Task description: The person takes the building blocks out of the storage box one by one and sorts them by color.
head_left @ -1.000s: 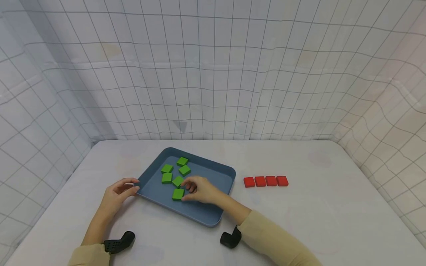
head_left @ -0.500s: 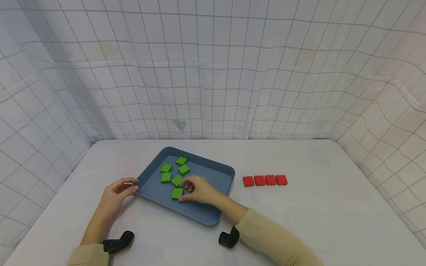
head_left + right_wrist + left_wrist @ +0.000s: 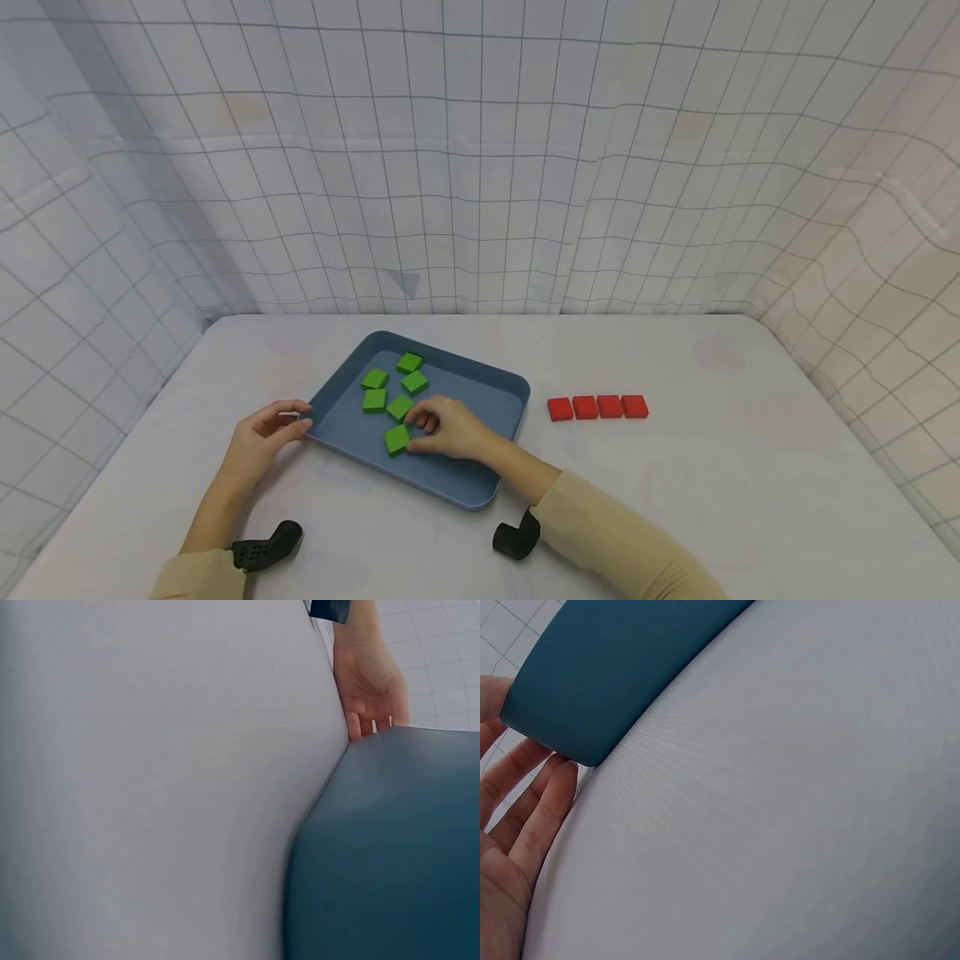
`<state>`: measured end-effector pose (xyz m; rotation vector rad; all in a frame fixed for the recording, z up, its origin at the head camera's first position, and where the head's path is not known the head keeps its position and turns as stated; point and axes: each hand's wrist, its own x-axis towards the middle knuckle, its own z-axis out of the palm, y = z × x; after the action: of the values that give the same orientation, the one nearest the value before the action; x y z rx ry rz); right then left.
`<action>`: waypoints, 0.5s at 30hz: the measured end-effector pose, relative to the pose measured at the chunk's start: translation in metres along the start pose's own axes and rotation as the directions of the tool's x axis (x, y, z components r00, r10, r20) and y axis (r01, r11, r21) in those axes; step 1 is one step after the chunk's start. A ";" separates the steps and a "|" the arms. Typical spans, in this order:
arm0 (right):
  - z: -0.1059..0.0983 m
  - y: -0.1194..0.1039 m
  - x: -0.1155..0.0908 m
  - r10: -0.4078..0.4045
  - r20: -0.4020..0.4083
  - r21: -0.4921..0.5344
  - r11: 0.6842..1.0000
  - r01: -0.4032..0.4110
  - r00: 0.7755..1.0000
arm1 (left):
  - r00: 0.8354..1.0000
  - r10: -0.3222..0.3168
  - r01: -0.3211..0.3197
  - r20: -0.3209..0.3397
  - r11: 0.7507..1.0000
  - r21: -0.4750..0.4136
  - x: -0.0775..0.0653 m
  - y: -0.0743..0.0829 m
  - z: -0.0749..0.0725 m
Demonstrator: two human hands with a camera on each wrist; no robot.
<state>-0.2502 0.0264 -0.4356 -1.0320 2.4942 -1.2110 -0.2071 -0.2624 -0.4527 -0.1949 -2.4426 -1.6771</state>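
A blue tray [image 3: 465, 492] lies askew on the white table, with several small green square blocks [image 3: 375, 401] in it. My left hand [image 3: 258, 437] holds the tray's left corner between thumb and fingers; the left wrist view shows its fingertips against the tray wall [image 3: 585, 682]. Inside the tray, my right hand [image 3: 450, 429] hovers low with thumb and forefinger apart. Its thumb tip is right at the edge of the nearest green block [image 3: 397, 440], which stands turned. The forefinger is close to another green block [image 3: 400, 408]. The right wrist view does not show the right hand.
Right of the tray, several red square blocks [image 3: 597, 407] stand in a straight row on the table [image 3: 720, 475]. A white curtain [image 3: 480, 167] with dark grid lines closes off the back and sides. Black wrist cameras [image 3: 267, 546] sit at both cuffs.
The nearest green block has turned slightly and shifted a little left at the right thumb. The left hand, tray and red blocks have stayed put.
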 end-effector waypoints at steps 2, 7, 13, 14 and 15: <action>0.000 0.000 0.000 -0.007 0.007 -0.001 1.000 0.007 1.000 | 1.000 0.003 -0.003 -0.002 1.000 -0.005 0.000 0.000 0.000; 0.001 0.001 0.001 -0.022 0.023 -0.009 1.000 0.022 1.000 | 1.000 0.010 -0.010 -0.001 1.000 -0.007 0.000 -0.002 0.000; 0.002 0.001 0.002 -0.033 0.025 -0.021 0.999 0.033 0.999 | 1.000 0.009 -0.009 0.001 1.000 0.008 0.002 -0.002 -0.001; 0.002 0.001 0.002 -0.032 0.025 -0.022 0.999 0.033 0.999 | 1.000 0.009 -0.009 0.000 1.000 0.007 0.002 -0.002 -0.001; 0.002 0.001 0.002 -0.032 0.025 -0.022 0.999 0.032 0.999 | 1.000 0.009 -0.009 0.000 1.000 0.010 0.002 -0.002 -0.001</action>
<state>-0.2517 0.0247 -0.4374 -1.0901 2.4874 -1.1736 -0.2093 -0.2640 -0.4537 -0.2047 -2.4460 -1.6609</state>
